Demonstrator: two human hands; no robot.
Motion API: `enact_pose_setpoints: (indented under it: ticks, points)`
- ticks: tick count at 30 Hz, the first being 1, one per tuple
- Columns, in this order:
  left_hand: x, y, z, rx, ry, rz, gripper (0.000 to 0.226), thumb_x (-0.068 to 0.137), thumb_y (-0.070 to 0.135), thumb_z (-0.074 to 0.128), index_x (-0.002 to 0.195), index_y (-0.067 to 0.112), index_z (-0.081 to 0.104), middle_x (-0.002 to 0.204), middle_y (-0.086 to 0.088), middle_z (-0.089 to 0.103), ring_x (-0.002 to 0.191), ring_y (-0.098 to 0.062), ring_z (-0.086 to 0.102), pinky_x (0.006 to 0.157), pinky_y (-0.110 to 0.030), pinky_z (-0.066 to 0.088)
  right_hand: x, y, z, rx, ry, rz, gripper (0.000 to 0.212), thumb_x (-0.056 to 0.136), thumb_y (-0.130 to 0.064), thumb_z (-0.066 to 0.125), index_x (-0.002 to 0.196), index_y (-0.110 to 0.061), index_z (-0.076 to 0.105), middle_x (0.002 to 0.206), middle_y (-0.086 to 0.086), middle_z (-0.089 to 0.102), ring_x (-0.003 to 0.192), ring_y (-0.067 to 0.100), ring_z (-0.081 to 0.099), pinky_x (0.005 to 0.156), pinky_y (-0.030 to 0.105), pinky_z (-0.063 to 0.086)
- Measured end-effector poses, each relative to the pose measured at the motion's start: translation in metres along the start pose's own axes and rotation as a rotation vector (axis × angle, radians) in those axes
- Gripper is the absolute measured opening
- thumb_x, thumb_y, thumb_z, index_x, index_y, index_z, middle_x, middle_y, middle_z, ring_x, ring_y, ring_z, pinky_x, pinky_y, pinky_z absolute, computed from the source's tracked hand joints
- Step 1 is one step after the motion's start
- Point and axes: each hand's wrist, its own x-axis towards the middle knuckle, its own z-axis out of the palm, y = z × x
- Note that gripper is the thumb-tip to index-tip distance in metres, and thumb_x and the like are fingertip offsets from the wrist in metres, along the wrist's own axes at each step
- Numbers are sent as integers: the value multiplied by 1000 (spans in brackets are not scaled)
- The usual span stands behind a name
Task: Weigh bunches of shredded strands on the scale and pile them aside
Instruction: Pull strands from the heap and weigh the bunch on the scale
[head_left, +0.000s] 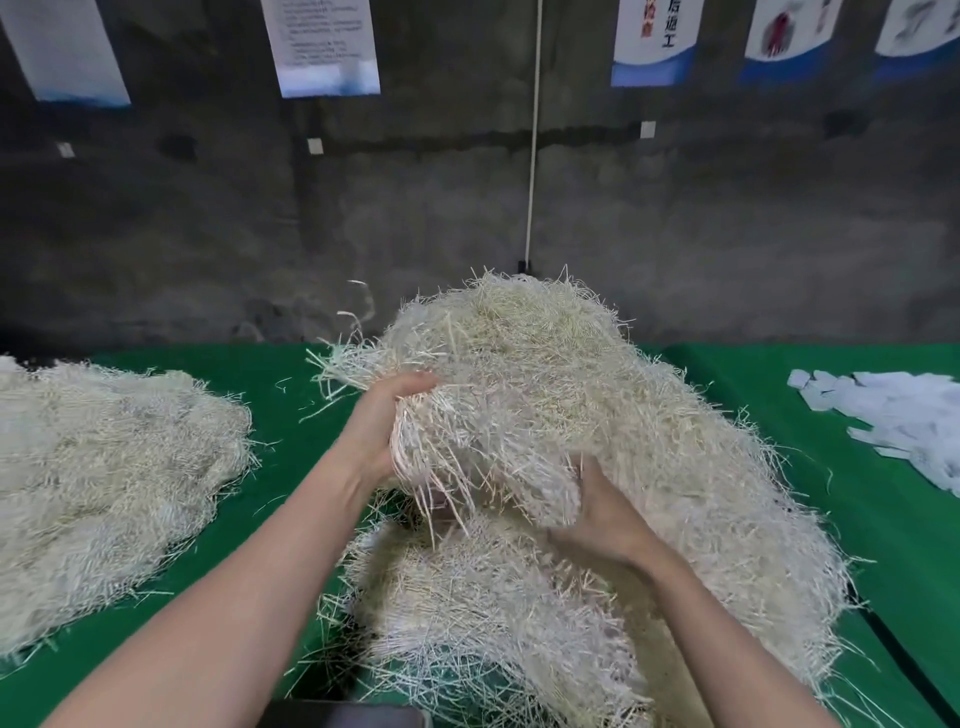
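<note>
A large heap of pale shredded strands (597, 426) fills the middle of the green table (883, 519). A bunch of strands (467, 447) is raised off its front. My left hand (382, 421) grips the bunch's left end, fingers curled into the strands. My right hand (602, 514) holds the bunch from below on the right, its fingertips buried in the strands. A second, flatter pile of strands (104, 478) lies at the left. A dark object (343, 714) at the bottom edge, partly covered by strands, may be the scale.
Loose white paper slips (904, 421) lie at the table's right. A grey concrete wall with posters (324, 47) stands behind the table. A white cord (534, 135) hangs down the wall to the heap. Green cloth shows between the two piles.
</note>
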Motion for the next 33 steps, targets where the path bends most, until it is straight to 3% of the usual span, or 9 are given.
enact_pose_setpoints:
  ticks: [3,6,9,11,17,22,27,30,33]
  points:
    - [-4,2,-4,15,32,14,22,72,24,67,93,23,59,144,-7,39,105,-18,42,82,-33,37,3,-36,-19,-241,171,-252,66,65,-51,67,122,-33,39,128,-14,40,115,4,37,103,28,27]
    - [-3,-2,-7,57,32,34,20,72,28,67,88,26,54,131,-6,46,94,-12,43,85,-34,38,12,-60,-17,-263,126,-315,23,81,-20,59,101,-29,53,111,-10,51,106,10,48,96,27,39]
    - [-12,5,4,0,-32,19,25,67,28,67,87,24,54,104,-3,62,77,-17,58,66,-32,45,25,-67,14,-296,-81,-246,42,89,-12,54,130,-17,47,121,-1,51,107,20,55,80,26,49]
    - [-11,11,7,51,9,54,36,59,36,69,90,29,53,129,-6,52,102,-20,51,90,-47,41,29,-54,40,-316,-184,-165,49,94,-23,48,141,-14,35,132,-2,45,100,15,57,71,19,47]
    - [-4,7,-2,-12,105,28,72,67,23,69,133,14,41,151,-15,27,134,-33,31,107,-61,25,23,11,60,-438,-250,94,55,93,-50,43,141,-25,37,153,5,26,134,25,35,110,43,29]
    - [3,26,-18,-80,187,87,20,73,15,68,89,21,58,124,-6,52,92,-19,55,78,-36,54,5,51,51,-556,-258,218,65,86,-52,50,142,-22,35,150,7,31,136,27,31,113,45,27]
    - [-3,37,-20,-55,113,100,21,81,9,63,100,15,55,85,4,46,54,-10,62,32,-24,46,-4,8,30,-439,-187,43,60,78,-42,69,132,-28,46,138,-1,42,112,16,51,93,25,43]
    - [-2,34,-28,2,104,101,34,74,15,65,106,16,56,104,1,51,85,-18,58,64,-34,52,-10,-43,-24,-466,-230,-69,33,76,-35,72,104,-42,56,113,-16,56,95,6,54,84,22,45]
    - [-6,35,-32,53,116,119,52,57,27,70,107,20,57,120,-4,46,110,-26,46,93,-52,41,-6,-83,-60,-292,187,-197,19,79,-23,69,79,-30,51,89,-12,59,80,9,59,63,16,44]
